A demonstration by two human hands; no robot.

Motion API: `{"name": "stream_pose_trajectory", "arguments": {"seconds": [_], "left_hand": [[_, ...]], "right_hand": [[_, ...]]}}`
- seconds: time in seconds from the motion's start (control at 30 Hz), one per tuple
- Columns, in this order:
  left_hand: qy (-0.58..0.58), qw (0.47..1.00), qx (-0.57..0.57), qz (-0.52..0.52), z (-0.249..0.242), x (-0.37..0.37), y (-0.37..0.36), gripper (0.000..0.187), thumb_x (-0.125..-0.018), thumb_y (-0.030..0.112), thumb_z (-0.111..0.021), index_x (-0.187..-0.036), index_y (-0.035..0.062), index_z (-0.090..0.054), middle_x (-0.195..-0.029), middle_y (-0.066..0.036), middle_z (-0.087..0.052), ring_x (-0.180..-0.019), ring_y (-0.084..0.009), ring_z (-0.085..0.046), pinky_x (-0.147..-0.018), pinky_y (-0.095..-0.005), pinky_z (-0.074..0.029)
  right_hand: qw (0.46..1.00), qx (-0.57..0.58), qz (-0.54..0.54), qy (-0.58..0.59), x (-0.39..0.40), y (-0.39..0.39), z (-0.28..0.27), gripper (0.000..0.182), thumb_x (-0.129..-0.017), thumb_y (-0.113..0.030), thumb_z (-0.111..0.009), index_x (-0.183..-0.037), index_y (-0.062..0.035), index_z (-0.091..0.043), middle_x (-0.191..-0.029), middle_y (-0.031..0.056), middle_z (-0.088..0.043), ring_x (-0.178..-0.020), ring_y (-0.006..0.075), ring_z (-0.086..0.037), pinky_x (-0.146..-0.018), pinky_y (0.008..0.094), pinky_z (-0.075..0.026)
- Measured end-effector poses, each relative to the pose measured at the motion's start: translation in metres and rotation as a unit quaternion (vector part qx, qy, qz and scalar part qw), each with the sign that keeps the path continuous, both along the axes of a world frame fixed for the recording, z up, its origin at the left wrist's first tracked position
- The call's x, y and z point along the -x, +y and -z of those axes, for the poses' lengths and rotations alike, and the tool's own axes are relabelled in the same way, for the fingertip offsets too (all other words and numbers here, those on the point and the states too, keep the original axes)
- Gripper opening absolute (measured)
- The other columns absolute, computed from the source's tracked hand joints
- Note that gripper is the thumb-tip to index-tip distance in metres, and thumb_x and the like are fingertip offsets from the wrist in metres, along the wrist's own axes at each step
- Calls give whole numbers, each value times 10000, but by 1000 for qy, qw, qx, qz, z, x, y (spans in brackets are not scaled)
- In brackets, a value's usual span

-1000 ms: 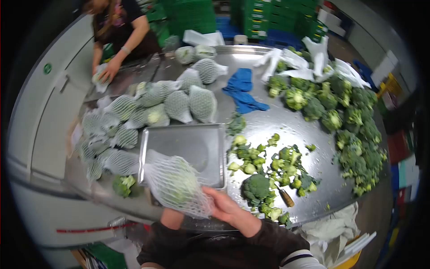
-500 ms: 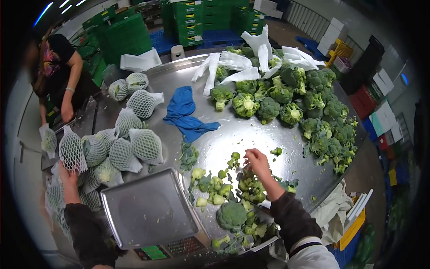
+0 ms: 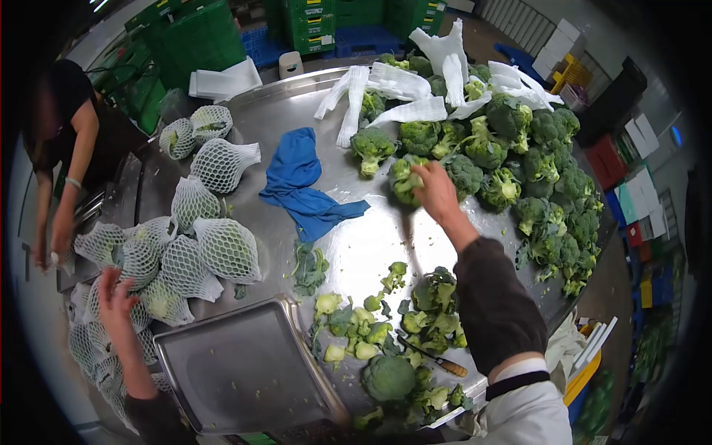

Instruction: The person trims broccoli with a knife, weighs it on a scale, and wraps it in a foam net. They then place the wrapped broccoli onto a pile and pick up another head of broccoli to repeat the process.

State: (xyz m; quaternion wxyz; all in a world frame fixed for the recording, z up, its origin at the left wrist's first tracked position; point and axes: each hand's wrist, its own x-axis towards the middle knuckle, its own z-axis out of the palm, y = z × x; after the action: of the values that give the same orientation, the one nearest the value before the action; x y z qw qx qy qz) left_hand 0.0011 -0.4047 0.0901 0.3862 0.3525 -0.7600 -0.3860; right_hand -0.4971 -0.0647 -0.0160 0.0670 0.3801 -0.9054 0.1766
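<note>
My right hand (image 3: 440, 194) is closed around a broccoli head (image 3: 405, 179) at the near edge of the broccoli pile (image 3: 540, 174). My left hand (image 3: 119, 305) is raised with its fingers apart and holds nothing. Beside it lie net-wrapped broccoli heads (image 3: 191, 263) in white foam sleeves. In front of me are cut stems and leaves (image 3: 361, 325), a loose broccoli head (image 3: 389, 377) and a knife with a wooden handle (image 3: 450, 366). Loose white foam nets (image 3: 408, 110) lie over the back of the pile.
A scale with a steel pan (image 3: 241, 371) stands at the near left. A blue cloth (image 3: 297, 178) lies mid-table. Across the left corner a co-worker's hand (image 3: 61, 233) is near the wrapped heads. Green crates (image 3: 308, 26) are stacked behind the steel table (image 3: 352, 245).
My left hand has let go of a net-wrapped broccoli, which now rests on the wrapped pile. My right hand has moved from the trimmings up to the pile and taken hold of a broccoli head.
</note>
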Motion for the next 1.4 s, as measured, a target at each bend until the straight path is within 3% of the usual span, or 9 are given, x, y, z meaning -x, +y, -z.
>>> {"name": "stream_pose_trajectory", "arguments": {"seconds": [0.13,0.23,0.37,0.6,0.7,0.93,1.03,1.27,1.4], "left_hand": [[38,926,-316,203,-2,69,130,766,-721,175,-651,-1374,63,-267,-1319,-155,-365,-1094,-256,-498,-783,-319,-494],[60,895,-353,268,10,96,196,872,-686,220,-692,-1393,61,-206,-1290,-160,-385,-1134,-249,-469,-830,-343,-485],[103,911,-338,213,12,84,218,936,-575,234,-739,-1356,47,-259,-1267,-121,-396,-1135,-225,-453,-952,-331,-383],[-101,992,-33,71,15,-23,204,904,-532,232,-731,-1309,18,-322,-1249,-155,-402,-1164,-274,-413,-999,-380,-312],[-251,960,99,80,16,-43,200,893,-534,215,-728,-1300,-4,-325,-1304,-189,-356,-1218,-327,-358,-1024,-401,-264],[-358,911,45,199,-23,-10,212,875,-559,166,-787,-1315,83,-354,-1366,-264,-274,-1234,-435,-307,-1006,-470,-282],[-366,904,74,210,-24,-3,209,886,-544,178,-795,-1310,71,-362,-1370,-270,-264,-1237,-441,-297,-1018,-466,-268],[-375,906,149,130,-18,8,215,836,-569,187,-764,-1276,22,-349,-1327,-217,-323,-1252,-402,-294,-1034,-472,-234],[-164,965,102,176,-45,59,252,762,-597,219,-779,-1237,10,-422,-1281,-193,-419,-1222,-358,-373,-998,-439,-315]], "right_hand": [[931,227,-91,-270,-103,18,-33,468,-686,-137,-733,-1122,-91,-571,-964,105,-573,-817,207,-574,-745,298,-488],[796,230,-130,-544,-200,10,-69,506,-723,-153,-706,-1183,-87,-507,-1075,91,-550,-908,192,-564,-785,279,-484],[706,269,-323,-570,-250,7,-83,452,-766,-236,-677,-1148,-54,-516,-1102,104,-533,-980,189,-541,-813,310,-471],[916,363,-24,-168,-50,4,-15,235,-780,-139,-651,-1007,-87,-624,-963,32,-584,-831,147,-553,-683,302,-475],[941,316,69,-104,32,2,-14,295,-755,-272,-655,-1018,-139,-650,-1240,219,-448,-1079,302,-488,-858,352,-435],[921,275,199,-189,147,-41,4,473,-670,-463,-664,-1093,-253,-646,-1388,257,-274,-1286,364,-291,-1045,393,-253],[900,297,122,-296,168,-42,15,658,-698,-422,-664,-1254,-106,-510,-1364,227,-340,-1265,318,-342,-1031,353,-270],[924,317,-198,81,-55,20,-103,239,-698,-42,-681,-914,-35,-581,-983,142,-582,-934,296,-574,-785,333,-461],[841,382,-255,-285,-194,62,-114,293,-701,22,-694,-948,-26,-542,-871,90,-585,-796,147,-584,-691,249,-474]]}}
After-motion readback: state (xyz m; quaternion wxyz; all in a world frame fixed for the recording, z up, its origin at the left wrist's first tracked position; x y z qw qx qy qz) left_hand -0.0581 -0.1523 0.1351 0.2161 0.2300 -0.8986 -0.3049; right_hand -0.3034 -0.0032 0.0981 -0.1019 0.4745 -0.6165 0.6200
